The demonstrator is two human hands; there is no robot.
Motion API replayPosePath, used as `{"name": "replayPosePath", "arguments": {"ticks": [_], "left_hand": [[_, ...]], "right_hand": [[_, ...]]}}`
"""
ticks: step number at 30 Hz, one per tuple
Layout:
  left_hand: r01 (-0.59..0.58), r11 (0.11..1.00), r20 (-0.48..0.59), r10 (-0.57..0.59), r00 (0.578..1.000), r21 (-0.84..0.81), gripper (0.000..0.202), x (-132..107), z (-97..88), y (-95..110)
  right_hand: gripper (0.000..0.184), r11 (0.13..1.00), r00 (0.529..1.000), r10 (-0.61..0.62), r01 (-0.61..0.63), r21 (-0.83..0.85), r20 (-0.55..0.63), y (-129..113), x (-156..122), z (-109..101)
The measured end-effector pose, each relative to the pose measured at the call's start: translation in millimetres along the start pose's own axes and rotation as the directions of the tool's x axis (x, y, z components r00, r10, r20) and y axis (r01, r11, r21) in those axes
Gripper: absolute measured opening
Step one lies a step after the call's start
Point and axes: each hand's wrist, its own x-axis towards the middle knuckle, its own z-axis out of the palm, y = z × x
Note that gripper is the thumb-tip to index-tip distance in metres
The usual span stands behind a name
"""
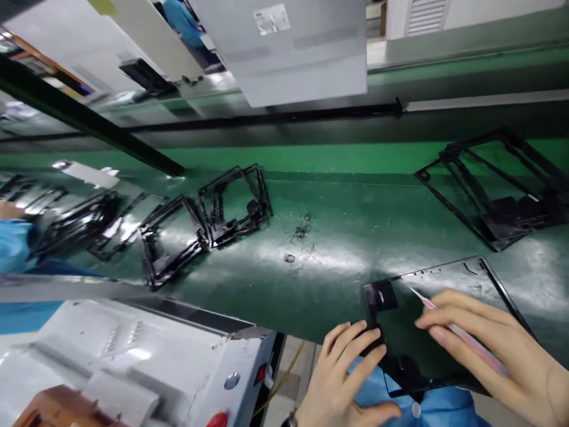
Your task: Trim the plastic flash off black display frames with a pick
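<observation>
At near edge of green surface (338, 237), black frame (498, 267) lay flat, near side overhanging twd. person. L. hand (342, 373): fingers closed on frame's near-left corner. R. hand (493, 344): fingers pinched slim pink tool (471, 339), tip over frame's top part. Other frames (231, 204) lay further left, well apart.
</observation>
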Motion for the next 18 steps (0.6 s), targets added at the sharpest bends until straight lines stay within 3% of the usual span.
{"name": "replayPosePath", "arguments": {"ticks": [2,4,7,12,15,18], "left_hand": [[-0.074,0.994,-0.017,0.076,0.997,0.079,0.054,-3.0,4.2,-7.3],[-0.137,0.983,-0.006,0.139,0.990,0.124,0.044,-1.2,5.4,-15.4],[-0.176,0.976,0.037,0.173,0.984,0.124,0.037,1.1,1.9,-22.1],[-0.152,0.984,0.056,0.147,0.988,0.096,0.034,-1.4,-3.3,-17.6],[-0.098,0.992,0.012,0.097,0.995,0.084,0.033,-3.3,-1.9,-14.3],[-0.053,0.993,-0.040,0.058,0.998,0.104,0.029,-5.3,-0.2,-13.9]], "right_hand": [[0.031,0.998,0.980,0.052,-0.057,0.019,0.193,-2.5,25.1,1.6],[0.042,0.996,0.958,0.044,-0.064,0.061,0.284,-2.0,44.4,6.5],[0.033,0.982,0.941,0.029,-0.090,0.165,0.336,2.9,62.9,19.4],[0.035,0.961,0.950,0.034,-0.117,0.251,0.311,14.0,65.0,43.3],[0.021,0.978,0.966,-0.059,0.006,0.207,0.250,17.3,57.4,51.8],[0.014,0.978,0.988,-0.124,0.105,0.183,0.097,17.3,54.2,53.7]]}}
